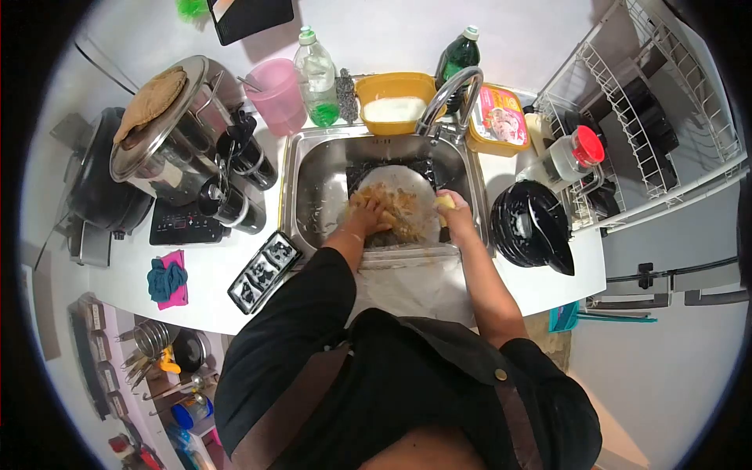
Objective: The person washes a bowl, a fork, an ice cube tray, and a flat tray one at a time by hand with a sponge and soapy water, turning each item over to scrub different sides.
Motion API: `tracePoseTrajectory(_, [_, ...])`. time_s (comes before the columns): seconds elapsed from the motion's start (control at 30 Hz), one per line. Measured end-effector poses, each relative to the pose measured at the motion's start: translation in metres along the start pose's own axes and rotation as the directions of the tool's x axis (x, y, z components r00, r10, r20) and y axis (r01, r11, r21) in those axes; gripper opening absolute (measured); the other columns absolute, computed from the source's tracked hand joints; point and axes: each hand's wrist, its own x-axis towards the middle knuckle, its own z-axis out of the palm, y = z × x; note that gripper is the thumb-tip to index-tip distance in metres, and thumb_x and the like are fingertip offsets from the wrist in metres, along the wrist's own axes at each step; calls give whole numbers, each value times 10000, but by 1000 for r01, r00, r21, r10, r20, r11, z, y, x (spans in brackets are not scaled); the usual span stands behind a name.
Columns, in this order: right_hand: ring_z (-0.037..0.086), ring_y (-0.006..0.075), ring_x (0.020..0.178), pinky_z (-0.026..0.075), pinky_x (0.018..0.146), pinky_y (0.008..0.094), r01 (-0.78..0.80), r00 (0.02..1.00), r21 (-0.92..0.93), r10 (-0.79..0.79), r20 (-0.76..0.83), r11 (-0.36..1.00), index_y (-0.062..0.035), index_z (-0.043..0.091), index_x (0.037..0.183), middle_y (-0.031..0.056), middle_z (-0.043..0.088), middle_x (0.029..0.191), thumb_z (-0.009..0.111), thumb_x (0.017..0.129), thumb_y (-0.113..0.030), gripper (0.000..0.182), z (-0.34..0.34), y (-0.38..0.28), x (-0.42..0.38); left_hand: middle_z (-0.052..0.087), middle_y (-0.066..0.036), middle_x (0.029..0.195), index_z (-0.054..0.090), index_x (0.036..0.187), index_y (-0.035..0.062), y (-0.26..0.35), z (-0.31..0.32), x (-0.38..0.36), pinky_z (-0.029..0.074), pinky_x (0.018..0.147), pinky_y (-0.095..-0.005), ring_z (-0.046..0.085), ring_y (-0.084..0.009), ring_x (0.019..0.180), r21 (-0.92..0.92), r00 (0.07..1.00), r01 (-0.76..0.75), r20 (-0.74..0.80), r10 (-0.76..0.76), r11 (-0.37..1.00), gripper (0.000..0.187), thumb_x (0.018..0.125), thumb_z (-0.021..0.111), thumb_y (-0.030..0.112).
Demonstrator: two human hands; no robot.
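In the steel sink (312, 168) lies a round whitish plate (401, 177), its surface covered with wet brownish food scraps (403, 213). My left hand (368, 215) rests on the scraps at the plate's left side, fingers apart; the fingertips are partly lost among the food. At the right edge of the plate, my right hand (454, 211) grips a yellow sponge (446, 201), with some foam on the hand. A dark flat thing (359, 169) shows under the plate, mostly hidden by it.
Behind the sink stand the faucet (470, 77), a yellow tub (384, 88) of whitish liquid and soap bottles (316, 78). Soapy black bowls (533, 223) are stacked at right, beside a wire rack (619, 86). A black compartment tray (265, 272) sits at left.
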Motion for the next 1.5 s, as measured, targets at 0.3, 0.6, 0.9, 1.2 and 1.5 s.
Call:
tracePoseTrajectory(0.3, [518,103,775,415,667,231,-36,999,-40,37,7,999,-93,573,977,-1,549,865,624,721,28,288,2,1,3,560,-142,1124,549,1116,107,-57,22,32,467,784,-357,565,-299,976,-327,610,751,9,-792,574,449,766,576,388])
tracePoseTrajectory(0.6, [517,115,770,416,675,236,6,1000,-52,-5,28,999,-83,568,983,9,549,859,629,718,21,291,4,1,1,627,-155,957,579,1017,-27,-72,26,24,483,729,-342,612,-238,865,-326,726,643,546,-417,693,396,727,603,243])
tracePoseTrajectory(0.9, [516,113,801,405,707,232,19,999,-90,-16,31,996,-94,569,988,11,549,878,643,707,12,309,4,0,-1,619,-133,975,590,975,-2,-53,-13,4,482,758,-364,605,-257,848,-827,738,535,558,-380,-174,273,718,550,82])
tracePoseTrajectory(1.2, [528,119,754,426,660,243,-73,997,86,70,43,994,-118,541,913,5,532,820,681,719,-91,241,4,-3,7,512,-93,752,504,704,47,-26,-63,-4,457,645,-380,512,-258,674,-915,913,269,342,-221,-302,118,587,500,57])
tracePoseTrajectory(1.5, [519,201,947,401,818,314,350,864,166,-386,324,922,-81,454,1140,81,515,1033,426,877,-321,357,72,-28,20,476,-68,624,506,670,94,32,-128,-79,407,529,-380,502,-257,596,-882,932,73,226,-283,-467,151,535,511,161])
